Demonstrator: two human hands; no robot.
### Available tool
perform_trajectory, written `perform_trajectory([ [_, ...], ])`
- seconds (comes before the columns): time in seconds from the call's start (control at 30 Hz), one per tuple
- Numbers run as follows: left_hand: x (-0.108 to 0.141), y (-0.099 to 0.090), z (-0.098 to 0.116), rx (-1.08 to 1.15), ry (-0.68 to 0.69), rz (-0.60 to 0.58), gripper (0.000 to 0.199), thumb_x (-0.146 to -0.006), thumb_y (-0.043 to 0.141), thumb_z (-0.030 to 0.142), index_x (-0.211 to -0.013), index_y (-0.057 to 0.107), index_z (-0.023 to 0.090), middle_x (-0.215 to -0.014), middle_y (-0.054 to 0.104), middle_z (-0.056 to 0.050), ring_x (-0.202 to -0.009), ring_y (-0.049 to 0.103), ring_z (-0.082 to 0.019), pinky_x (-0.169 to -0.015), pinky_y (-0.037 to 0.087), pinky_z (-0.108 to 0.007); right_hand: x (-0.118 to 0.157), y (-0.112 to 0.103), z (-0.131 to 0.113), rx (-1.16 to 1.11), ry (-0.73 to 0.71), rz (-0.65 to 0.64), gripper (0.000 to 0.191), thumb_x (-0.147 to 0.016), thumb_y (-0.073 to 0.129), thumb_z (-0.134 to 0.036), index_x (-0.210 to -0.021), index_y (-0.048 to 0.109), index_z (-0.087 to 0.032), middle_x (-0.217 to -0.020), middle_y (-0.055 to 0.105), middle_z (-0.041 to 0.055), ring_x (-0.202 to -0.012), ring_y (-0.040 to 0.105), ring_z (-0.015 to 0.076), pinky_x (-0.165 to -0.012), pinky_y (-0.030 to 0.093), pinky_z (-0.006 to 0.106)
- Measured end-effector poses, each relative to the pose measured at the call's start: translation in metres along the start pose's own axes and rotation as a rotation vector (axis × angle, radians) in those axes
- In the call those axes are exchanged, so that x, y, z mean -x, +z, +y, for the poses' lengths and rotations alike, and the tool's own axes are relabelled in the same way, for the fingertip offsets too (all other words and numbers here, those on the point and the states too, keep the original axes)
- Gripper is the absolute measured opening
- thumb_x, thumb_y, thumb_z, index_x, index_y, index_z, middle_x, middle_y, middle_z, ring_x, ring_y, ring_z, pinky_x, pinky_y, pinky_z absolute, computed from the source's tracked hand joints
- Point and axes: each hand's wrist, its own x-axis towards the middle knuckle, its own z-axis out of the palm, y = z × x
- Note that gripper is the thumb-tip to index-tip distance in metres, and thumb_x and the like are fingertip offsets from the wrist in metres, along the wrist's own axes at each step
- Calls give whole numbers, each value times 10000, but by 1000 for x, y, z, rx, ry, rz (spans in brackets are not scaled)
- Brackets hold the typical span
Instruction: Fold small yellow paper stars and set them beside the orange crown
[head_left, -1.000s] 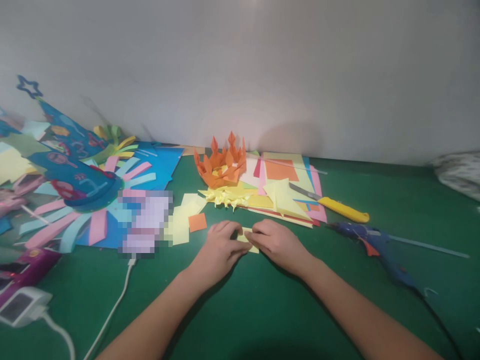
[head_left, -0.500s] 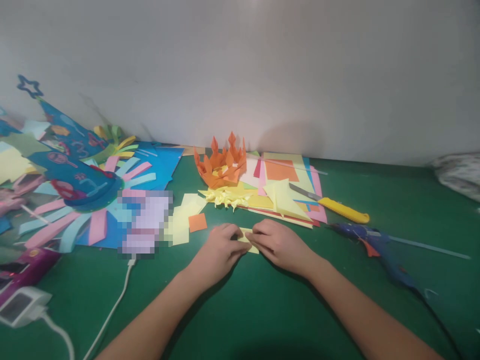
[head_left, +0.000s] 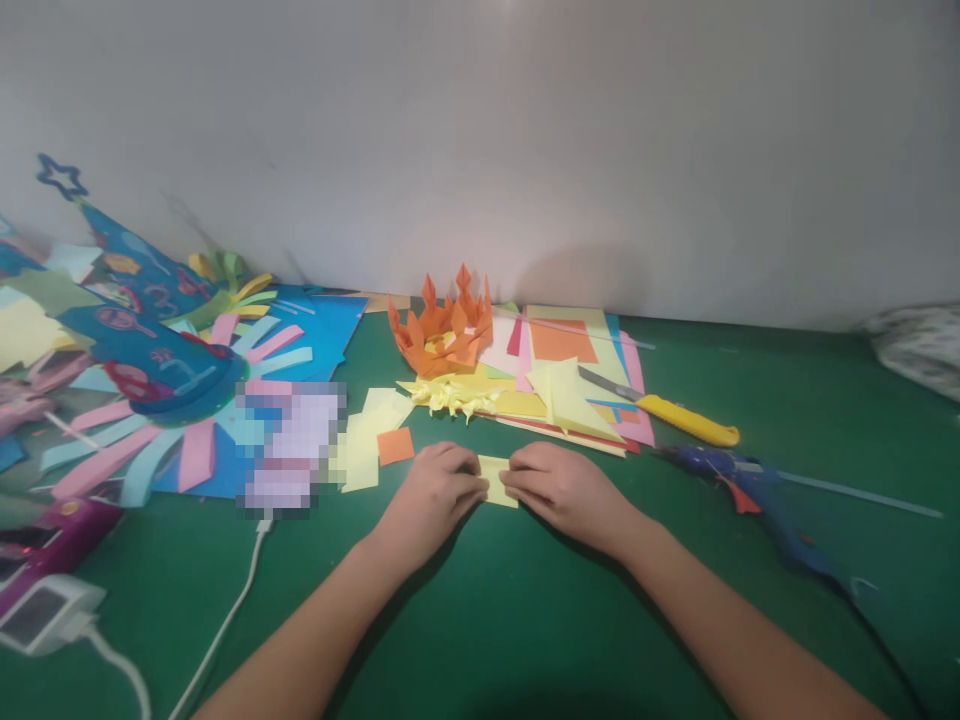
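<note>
A small pale yellow piece of paper (head_left: 496, 482) lies on the green table between my two hands, with a fold line near its upper edge. My left hand (head_left: 444, 485) grips its left end, fingers bent and thumb pressed in. On the right end my right hand (head_left: 556, 482) pinches the paper the same way. The paper's middle shows between the fingertips; its ends are hidden under them. Just beyond my hands is a strip of twisted yellow paper (head_left: 457, 396), and behind that stands an orange folded-paper crown (head_left: 442, 340).
To the right lie a yellow utility knife (head_left: 686, 418) and a blue glue gun (head_left: 772, 505) with its cord. Coloured paper sheets (head_left: 562, 340) are stacked behind. Blue cone hats (head_left: 165, 350) with paper strips stand left, near a white cable (head_left: 232, 610). A small orange square (head_left: 395, 446) lies by my left hand.
My fingertips have drawn apart along the yellow paper, the left hand shifting left and the right hand slightly right. More of the paper's middle shows.
</note>
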Motion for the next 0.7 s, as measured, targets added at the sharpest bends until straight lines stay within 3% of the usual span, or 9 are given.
perform_trajectory([
  [0.7, 1, 0, -2, 27, 43, 25, 186, -864, 531, 198, -770, 690, 172, -942, 655, -70, -871, 585, -183, -771, 465, -346, 4, 2, 9, -33, -29, 41, 196, -921, 461, -231, -922, 651, -182, -854, 636, 71, -780, 539, 175, -689, 430, 298],
])
